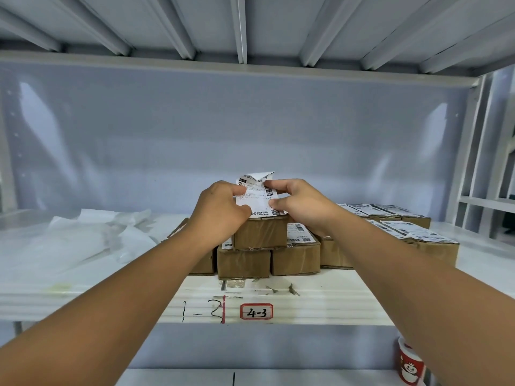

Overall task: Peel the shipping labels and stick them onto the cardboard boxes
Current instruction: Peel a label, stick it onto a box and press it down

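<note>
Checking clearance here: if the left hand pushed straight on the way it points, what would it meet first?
The label that the left hand pinches; past it, probably the back wall, though depth is unclear.

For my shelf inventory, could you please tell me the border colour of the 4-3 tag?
Red border on the 4-3 tag, clearest in head view.

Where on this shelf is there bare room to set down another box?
Bare shelf at the far right, beyond the labelled boxes; a narrow front strip before the box stack. Left is littered with backing paper; centre is crowded.
</note>
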`<state>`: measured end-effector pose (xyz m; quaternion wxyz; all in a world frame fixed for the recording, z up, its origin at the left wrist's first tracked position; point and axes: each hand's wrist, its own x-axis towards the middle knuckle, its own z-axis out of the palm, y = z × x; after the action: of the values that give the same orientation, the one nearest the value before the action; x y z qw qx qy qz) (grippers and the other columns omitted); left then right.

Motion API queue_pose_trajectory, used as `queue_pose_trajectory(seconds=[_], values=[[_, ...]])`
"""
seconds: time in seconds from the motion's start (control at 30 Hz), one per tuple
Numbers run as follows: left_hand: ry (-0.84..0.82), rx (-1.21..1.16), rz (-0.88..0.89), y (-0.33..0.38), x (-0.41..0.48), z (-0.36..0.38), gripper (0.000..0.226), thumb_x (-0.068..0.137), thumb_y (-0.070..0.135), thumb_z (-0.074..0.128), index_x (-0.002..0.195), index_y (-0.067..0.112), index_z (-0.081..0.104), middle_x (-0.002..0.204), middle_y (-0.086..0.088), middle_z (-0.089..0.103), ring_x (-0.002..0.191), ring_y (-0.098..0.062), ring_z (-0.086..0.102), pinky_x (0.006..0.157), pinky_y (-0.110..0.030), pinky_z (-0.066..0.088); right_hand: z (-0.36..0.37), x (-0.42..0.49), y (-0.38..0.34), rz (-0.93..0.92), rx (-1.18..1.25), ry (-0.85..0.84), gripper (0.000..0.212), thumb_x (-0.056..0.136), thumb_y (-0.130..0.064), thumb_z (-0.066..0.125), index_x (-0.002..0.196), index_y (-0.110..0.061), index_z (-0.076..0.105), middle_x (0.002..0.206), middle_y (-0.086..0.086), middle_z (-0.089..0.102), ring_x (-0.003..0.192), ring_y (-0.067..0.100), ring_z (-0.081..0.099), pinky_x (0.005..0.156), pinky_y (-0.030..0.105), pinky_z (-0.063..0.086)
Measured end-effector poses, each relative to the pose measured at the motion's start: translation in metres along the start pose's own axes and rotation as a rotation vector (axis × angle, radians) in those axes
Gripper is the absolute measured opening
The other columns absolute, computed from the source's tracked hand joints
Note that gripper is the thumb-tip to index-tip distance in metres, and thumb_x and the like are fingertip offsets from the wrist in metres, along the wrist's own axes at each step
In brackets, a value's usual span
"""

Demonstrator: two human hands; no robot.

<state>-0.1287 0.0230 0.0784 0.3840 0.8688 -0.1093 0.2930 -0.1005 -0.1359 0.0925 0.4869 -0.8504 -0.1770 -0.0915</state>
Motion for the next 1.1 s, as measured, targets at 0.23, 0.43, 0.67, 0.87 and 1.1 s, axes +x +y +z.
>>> queue_pose_trajectory(seconds=[0.23,0.43,0.67,0.87,1.1], values=[[-0.034,0.137,0.074,0.004,0.003,0.003,0.047,0.088,0.014,0.057,0.134,0.01,0.05,0.135,-0.002,0.046,0.119,-0.016,0.049,0.095,-0.017,0.032,0.0,0.002,0.0,0.013,-0.044,-0.001,0.047,0.096,-0.007,0.052,0.141,-0.017,0.044,0.117,-0.003,0.053,0.087,0.016,0.054,0.083,0.033,0.051],[-0.051,0.171,0.075,0.0,0.003,0.001,0.046,0.088,0.017,0.058,0.133,0.01,0.051,0.134,-0.002,0.047,0.118,-0.016,0.049,0.095,-0.016,0.032,0.0,0.004,0.001,-0.005,-0.096,-0.003,0.049,0.096,-0.009,0.052,0.142,-0.021,0.042,0.128,-0.005,0.05,0.091,0.014,0.058,0.08,0.024,0.049],[-0.11,0.212,0.053,0.0,0.005,0.001,0.049,0.09,0.022,0.055,0.137,0.014,0.045,0.138,-0.003,0.043,0.123,-0.017,0.046,0.099,-0.023,0.034,0.003,0.002,-0.005,-0.087,-0.292,0.006,0.041,0.095,-0.01,0.052,0.131,-0.029,0.055,0.135,-0.003,0.049,0.062,-0.002,0.054,0.047,0.008,0.036],[-0.149,0.235,-0.004,0.003,0.005,-0.002,0.039,0.091,0.023,0.054,0.129,0.018,0.054,0.133,-0.005,0.051,0.115,-0.018,0.051,0.082,-0.018,0.036,0.005,0.0,-0.012,-0.1,-0.412,-0.007,0.039,0.092,-0.01,0.055,0.129,-0.023,0.059,0.139,-0.003,0.051,0.12,0.014,0.049,0.057,0.002,0.037],[-0.089,0.5,0.018,0.013,0.005,0.003,0.027,0.091,0.027,0.052,0.117,0.021,0.059,0.124,-0.006,0.047,0.114,-0.024,0.047,0.101,-0.039,0.036,0.005,-0.002,-0.015,-0.092,-0.366,-0.054,0.038,0.09,-0.007,0.055,0.124,-0.021,0.063,0.136,-0.003,0.054,0.117,0.012,0.051,0.079,0.017,0.039]])
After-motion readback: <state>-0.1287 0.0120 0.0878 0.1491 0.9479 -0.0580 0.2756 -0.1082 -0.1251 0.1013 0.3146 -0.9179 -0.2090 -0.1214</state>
